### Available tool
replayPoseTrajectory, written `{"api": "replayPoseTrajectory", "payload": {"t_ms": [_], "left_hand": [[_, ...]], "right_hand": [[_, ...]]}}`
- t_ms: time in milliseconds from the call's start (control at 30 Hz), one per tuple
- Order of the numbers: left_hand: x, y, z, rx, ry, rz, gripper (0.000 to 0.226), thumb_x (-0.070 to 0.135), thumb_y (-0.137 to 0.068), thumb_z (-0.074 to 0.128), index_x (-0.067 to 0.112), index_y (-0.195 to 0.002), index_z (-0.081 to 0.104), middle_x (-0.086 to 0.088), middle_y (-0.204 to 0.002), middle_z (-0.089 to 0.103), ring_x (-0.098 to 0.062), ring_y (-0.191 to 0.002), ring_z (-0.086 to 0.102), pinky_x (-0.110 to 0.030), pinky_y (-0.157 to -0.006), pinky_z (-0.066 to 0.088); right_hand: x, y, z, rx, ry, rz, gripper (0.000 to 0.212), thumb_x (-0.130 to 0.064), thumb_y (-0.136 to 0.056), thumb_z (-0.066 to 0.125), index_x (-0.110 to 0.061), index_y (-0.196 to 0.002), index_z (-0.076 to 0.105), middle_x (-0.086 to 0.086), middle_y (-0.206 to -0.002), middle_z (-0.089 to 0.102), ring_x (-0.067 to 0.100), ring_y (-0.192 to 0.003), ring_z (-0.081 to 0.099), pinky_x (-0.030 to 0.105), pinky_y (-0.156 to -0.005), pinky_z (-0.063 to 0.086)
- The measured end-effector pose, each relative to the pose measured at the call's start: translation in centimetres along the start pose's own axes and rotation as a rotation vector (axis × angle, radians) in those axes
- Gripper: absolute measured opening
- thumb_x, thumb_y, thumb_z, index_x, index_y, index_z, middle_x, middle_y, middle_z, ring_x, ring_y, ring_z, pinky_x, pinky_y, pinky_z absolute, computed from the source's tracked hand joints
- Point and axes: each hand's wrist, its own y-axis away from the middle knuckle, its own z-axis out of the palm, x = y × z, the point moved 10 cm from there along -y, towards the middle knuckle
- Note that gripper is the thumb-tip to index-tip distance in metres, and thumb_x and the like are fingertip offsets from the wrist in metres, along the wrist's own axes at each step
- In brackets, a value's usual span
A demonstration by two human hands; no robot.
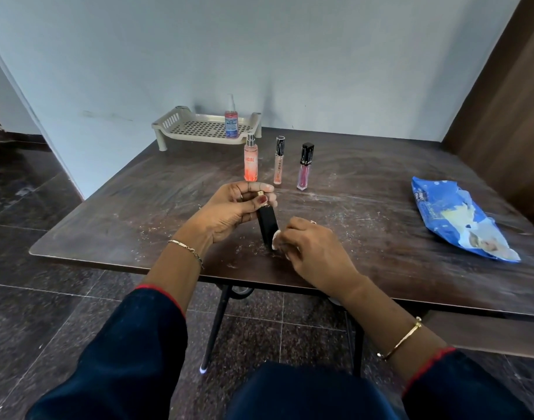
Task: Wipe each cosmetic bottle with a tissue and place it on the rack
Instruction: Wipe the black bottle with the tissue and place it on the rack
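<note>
- The left hand [229, 212], at the centre of the frame, is gripping a black bottle [267, 222] near its top, fingers wrapped round a gold-coloured collar and the thumb pressing against the side; the bottle is squarish, glossy and slanting down toward the lower right.
- The right hand [312, 253], just below and right of it, is pinching a small wad of white tissue [276, 239] and pressing it against the bottle's lower end, fingertips bunched together.
- A dark wooden table [138, 213] with a scuffed, streaky, dusty-looking surface is filling the middle of the frame.
- Three slim bottles are standing upright in a row just above the hands: a clear orange spray bottle [250, 159] with a silvery nozzle, a thin beige tube [279, 162] with a dark patterned cap, and a pink tube [305, 168] with a square black cap.
- A beige plastic rack [180, 128], perforated in a grid with slotted side walls, is sitting at the table's far edge, in the upper middle.
- A clear pump bottle [231, 122] with a red-and-blue label is standing on the rack's right part.
- A crinkled blue plastic pack [453, 216] is lying at the right of the frame, torn open and showing pale contents.
- Thin metal bracelets are circling both wrists, above dark blue sleeves edged in red.
</note>
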Motion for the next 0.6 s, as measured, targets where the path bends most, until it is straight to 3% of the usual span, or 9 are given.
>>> {"api": "replayPoseTrajectory", "payload": {"t_ms": [167, 367, 600], "left_hand": [[0.2, 0.1, -0.2, 0.013, -0.019, -0.004, 0.025, -0.001, -0.087, 0.059, 0.002, -0.112, 0.063, -0.007, -0.092, 0.074, -0.018, -0.092, 0.071, -0.027, -0.084, 0.057], [0.3, 0.1, -0.1, 0.033, -0.025, 0.002, 0.027, 0.002, -0.084, 0.063, 0.004, -0.111, 0.062, -0.008, -0.094, 0.074, -0.02, -0.093, 0.071, -0.027, -0.082, 0.057], [0.5, 0.3, 0.0, 0.015, -0.048, -0.026, 0.043, 0.004, -0.087, 0.061, -0.003, -0.127, 0.045, -0.011, -0.102, 0.073, -0.02, -0.096, 0.07, -0.025, -0.077, 0.057]], "right_hand": [[0.2, 0.3, 0.0, -0.037, 0.01, -0.049, 0.011, 0.0, -0.079, 0.066, -0.007, -0.086, 0.071, 0.004, -0.087, 0.062, 0.025, -0.072, 0.062, 0.042, -0.063, 0.054], [-1.3, 0.5, 0.9, -0.03, 0.09, -0.118, 0.009, -0.003, -0.081, 0.066, -0.009, -0.089, 0.067, 0.002, -0.085, 0.06, 0.025, -0.064, 0.058, 0.04, -0.051, 0.052], [-0.3, 0.7, 0.4, -0.086, 0.159, -0.137, 0.01, -0.006, -0.084, 0.064, -0.011, -0.091, 0.07, 0.003, -0.087, 0.063, 0.024, -0.068, 0.059, 0.039, -0.055, 0.053]]}}
